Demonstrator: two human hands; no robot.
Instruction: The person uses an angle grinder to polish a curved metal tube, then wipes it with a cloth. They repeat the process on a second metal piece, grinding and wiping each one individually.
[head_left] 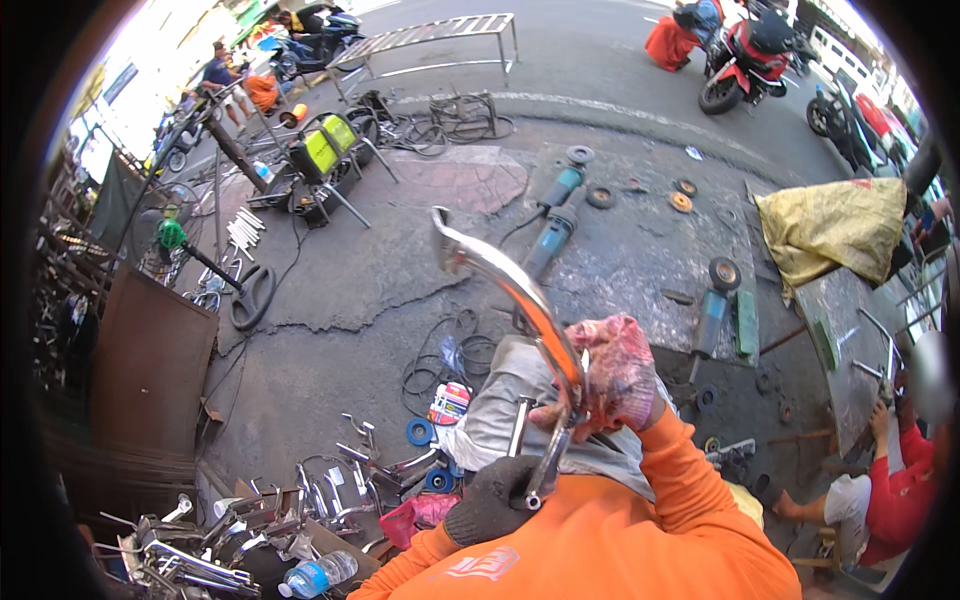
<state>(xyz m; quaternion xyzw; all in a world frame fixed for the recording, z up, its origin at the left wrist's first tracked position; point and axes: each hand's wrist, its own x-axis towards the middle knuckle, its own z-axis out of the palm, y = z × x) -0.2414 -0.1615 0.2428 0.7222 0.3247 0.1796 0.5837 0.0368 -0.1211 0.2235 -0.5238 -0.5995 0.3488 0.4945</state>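
Observation:
A curved, polished chrome metal lever (522, 290) is held up in front of my torso, its bright surface mirroring orange. My right hand (618, 368), in a stained pinkish-red work glove, is closed around its middle. Lower down, my left hand (492, 500), in a dark grey glove, grips the lever's lower part near a round hollow end. A short straight metal rod (520, 425) shows between the hands; whether it joins the lever I cannot tell. Grey cloth (515, 385) covers my lap beneath.
Angle grinders (553, 240) and abrasive discs (681, 202) lie ahead on a metal sheet (640, 250). Chrome parts (190, 550) and a water bottle (320, 573) are at lower left. A green welding machine (325, 150) stands farther off. Another person (900, 490) sits at right.

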